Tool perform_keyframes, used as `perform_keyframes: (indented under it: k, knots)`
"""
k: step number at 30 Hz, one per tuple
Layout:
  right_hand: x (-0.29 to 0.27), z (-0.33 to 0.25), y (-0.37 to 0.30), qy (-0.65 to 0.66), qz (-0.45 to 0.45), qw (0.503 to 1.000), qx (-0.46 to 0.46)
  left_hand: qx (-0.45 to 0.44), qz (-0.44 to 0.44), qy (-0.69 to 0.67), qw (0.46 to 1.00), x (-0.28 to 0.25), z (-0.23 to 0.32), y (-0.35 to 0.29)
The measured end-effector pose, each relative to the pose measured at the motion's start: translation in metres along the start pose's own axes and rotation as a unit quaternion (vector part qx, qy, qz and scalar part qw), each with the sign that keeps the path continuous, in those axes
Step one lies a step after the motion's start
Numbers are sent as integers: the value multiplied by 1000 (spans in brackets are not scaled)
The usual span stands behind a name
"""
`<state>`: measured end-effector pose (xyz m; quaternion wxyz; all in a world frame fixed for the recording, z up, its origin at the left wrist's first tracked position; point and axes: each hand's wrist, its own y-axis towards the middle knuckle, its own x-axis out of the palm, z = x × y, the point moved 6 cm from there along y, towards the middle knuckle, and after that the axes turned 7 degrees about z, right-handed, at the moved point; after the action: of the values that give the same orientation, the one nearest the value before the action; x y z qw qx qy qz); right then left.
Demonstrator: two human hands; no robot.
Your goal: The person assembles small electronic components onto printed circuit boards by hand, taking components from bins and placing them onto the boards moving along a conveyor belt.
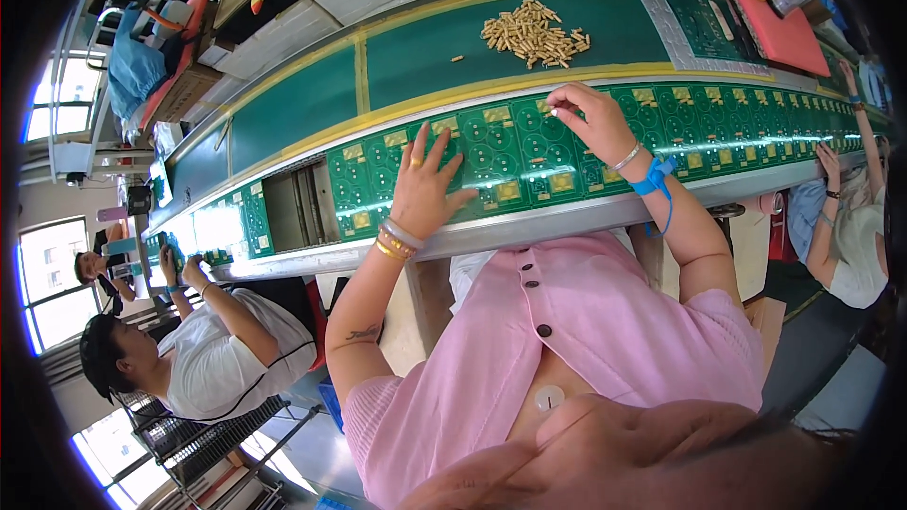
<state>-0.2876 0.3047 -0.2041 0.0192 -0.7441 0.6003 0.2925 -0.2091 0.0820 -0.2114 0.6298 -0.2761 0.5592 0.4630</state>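
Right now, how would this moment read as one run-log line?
left hand: spread over green circuit boards | right hand: curled above boards, grip unclear | tan cylindrical parts: mostly heaped on green mat beyond boards

No text, label, number or sign is legible. Row of green circuit boards, crossing the centre of the frame: pale printed circles and fine marks are visible on the faces; any characters are too small to resolve. Left forearm, below and left of centre: a dark, script-like tattoo is present; its letters are indistinct. White disc, lower centre: one short dark stroke; whether it is a character cannot be determined.
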Motion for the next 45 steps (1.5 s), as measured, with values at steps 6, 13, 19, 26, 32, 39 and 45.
perform_keyframes:
  k: [6,13,19,26,32,39,45]
  knots:
    - [42,-4,16,-38,-31,997,-54,-10,229,55,972,6,-38,107]
    - [72,15,26,-72,-85,993,-39,-114,98,-120,981,40,-81,140]
    - [78,18,24,-85,-97,990,-54,-48,137,-43,988,27,-60,126]
    - [89,13,23,-97,-105,979,-147,-90,142,-197,966,12,-48,85]
    - [72,12,31,-106,-77,977,-166,-203,51,-398,893,21,-36,38]
    - [38,39,71,-307,-6,933,-189,-206,39,-348,914,24,-21,13]
    - [44,38,69,-323,0,925,-197,-210,27,-331,920,33,-18,14]
